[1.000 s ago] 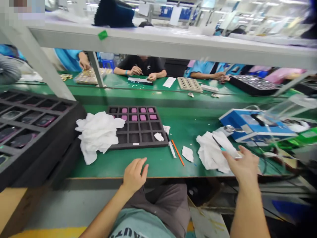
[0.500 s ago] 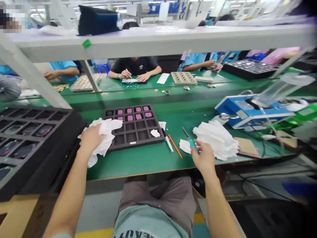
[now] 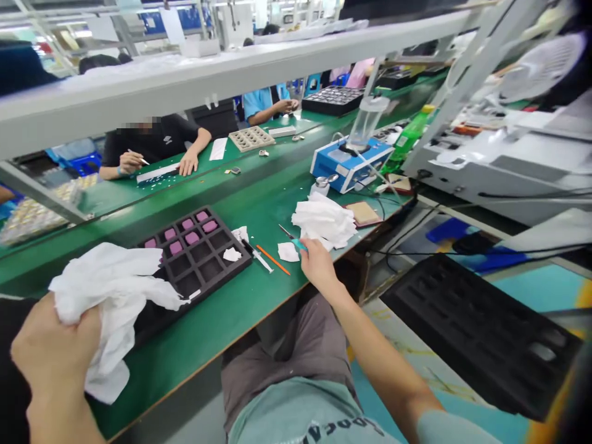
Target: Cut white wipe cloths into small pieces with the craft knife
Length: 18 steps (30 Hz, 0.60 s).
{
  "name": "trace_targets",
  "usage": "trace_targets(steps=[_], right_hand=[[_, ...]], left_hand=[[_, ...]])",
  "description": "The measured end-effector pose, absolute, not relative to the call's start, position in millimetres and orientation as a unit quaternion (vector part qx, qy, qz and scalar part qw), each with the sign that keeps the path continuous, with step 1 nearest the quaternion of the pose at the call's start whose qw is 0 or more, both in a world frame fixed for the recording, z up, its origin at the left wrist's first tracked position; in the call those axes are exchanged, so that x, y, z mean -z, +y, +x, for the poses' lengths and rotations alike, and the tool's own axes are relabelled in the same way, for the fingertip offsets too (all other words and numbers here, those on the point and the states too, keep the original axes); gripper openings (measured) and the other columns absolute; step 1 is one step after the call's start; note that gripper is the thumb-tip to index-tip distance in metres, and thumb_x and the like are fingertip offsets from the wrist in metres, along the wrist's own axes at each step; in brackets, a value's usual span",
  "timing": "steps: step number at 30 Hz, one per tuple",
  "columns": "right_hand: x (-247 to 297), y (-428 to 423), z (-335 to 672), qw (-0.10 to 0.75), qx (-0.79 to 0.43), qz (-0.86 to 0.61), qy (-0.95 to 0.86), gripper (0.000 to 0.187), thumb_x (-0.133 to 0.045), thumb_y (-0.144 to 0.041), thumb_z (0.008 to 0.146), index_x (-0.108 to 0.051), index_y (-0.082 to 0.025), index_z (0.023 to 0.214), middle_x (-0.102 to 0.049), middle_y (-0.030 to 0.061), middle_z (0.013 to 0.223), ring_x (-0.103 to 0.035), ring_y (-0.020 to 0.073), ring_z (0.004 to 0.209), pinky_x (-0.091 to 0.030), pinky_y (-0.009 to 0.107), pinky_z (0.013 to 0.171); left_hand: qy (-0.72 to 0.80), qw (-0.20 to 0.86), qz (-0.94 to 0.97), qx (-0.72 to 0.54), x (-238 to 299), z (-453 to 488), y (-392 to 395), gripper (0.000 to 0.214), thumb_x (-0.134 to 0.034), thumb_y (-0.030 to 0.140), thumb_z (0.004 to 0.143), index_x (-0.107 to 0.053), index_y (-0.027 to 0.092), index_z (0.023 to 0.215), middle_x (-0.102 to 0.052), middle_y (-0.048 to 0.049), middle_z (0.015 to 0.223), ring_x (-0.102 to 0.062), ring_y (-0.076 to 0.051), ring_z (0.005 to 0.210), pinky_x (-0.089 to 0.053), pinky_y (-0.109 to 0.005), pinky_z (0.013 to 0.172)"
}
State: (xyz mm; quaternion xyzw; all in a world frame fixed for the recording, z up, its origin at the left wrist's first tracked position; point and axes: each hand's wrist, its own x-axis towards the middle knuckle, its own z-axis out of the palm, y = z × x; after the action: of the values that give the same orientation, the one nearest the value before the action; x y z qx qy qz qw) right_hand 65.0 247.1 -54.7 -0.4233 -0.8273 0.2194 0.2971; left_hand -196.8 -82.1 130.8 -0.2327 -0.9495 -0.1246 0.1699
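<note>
My left hand [image 3: 53,354] is closed around a bunch of crumpled white cloth [image 3: 113,293], lifted at the near left over the green bench [image 3: 240,308]. My right hand [image 3: 314,262] is closed on teal-handled tweezers [image 3: 292,238], their tip pointing away, beside a small white scrap [image 3: 287,251]. Between the hands lies a black foam tray [image 3: 197,256] with several pink parts [image 3: 185,231] in its far cells. An orange stick [image 3: 272,259] and a white syringe [image 3: 259,258] lie by the tray's right edge.
A second pile of white cloths [image 3: 324,222] lies past my right hand, with a blue device [image 3: 345,163] behind it. Empty black trays [image 3: 481,336] sit low at the right. People work across the bench. A grey shelf beam [image 3: 231,74] crosses overhead.
The view has swung right. My left hand has lifted the white cloth bunch off the bench toward me. My right hand stays on the tweezers near the small scrap.
</note>
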Motion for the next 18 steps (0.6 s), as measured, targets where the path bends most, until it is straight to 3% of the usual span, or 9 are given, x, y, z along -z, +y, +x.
trace_targets(steps=[4,7,10,13,18], right_hand=[[53,254,54,0.289,-0.225,-0.443,-0.818,0.036,-0.048,-0.010,0.093,-0.064,-0.012,0.125,-0.065,0.0173,0.114,-0.064,0.0282,0.104,-0.049,0.038,0.091],[52,260,51,0.285,-0.226,-0.449,-0.816,0.036,-0.049,-0.009,0.093,-0.065,-0.012,0.125,-0.065,0.0169,0.113,-0.063,0.0279,0.102,-0.049,0.038,0.089],[52,263,50,0.287,-0.226,-0.450,-0.815,0.036,-0.048,-0.008,0.092,-0.065,-0.013,0.124,-0.065,0.0157,0.112,-0.062,0.0269,0.101,-0.049,0.037,0.089],[53,262,51,0.293,-0.225,-0.445,-0.816,0.038,-0.045,-0.007,0.091,-0.065,-0.013,0.123,-0.065,0.0165,0.113,-0.061,0.0273,0.104,-0.048,0.038,0.091],[55,250,60,0.317,-0.217,-0.403,-0.831,0.035,-0.047,-0.016,0.090,-0.067,-0.007,0.118,-0.063,0.0223,0.112,-0.054,0.0337,0.110,-0.044,0.049,0.100]], left_hand=[[-0.963,0.146,-0.218,0.058,-125,-213,-72,0.056,-0.036,0.066,0.084,-0.056,0.038,0.129,-0.069,-0.0129,0.117,-0.064,-0.047,0.108,-0.049,-0.052,0.079],[-0.962,0.107,-0.241,0.065,-121,-231,-74,0.055,-0.047,0.071,0.075,-0.059,0.043,0.121,-0.071,-0.0085,0.108,-0.064,-0.045,0.106,-0.049,-0.051,0.079],[-0.952,0.107,-0.255,0.132,-120,-242,-81,0.033,-0.052,0.067,0.071,-0.066,0.042,0.088,-0.073,-0.0024,0.088,-0.067,-0.041,0.093,-0.048,-0.048,0.078],[-0.946,0.152,-0.224,0.178,-124,-241,-88,0.025,-0.054,0.058,0.071,-0.057,0.036,0.062,-0.061,0.0008,0.059,-0.063,-0.034,0.070,-0.044,-0.043,0.067],[-0.893,0.304,-0.211,0.258,-141,-244,-100,0.022,-0.051,0.047,0.080,-0.057,0.026,0.075,-0.059,0.0007,0.064,-0.061,-0.026,0.073,-0.045,-0.035,0.071]])
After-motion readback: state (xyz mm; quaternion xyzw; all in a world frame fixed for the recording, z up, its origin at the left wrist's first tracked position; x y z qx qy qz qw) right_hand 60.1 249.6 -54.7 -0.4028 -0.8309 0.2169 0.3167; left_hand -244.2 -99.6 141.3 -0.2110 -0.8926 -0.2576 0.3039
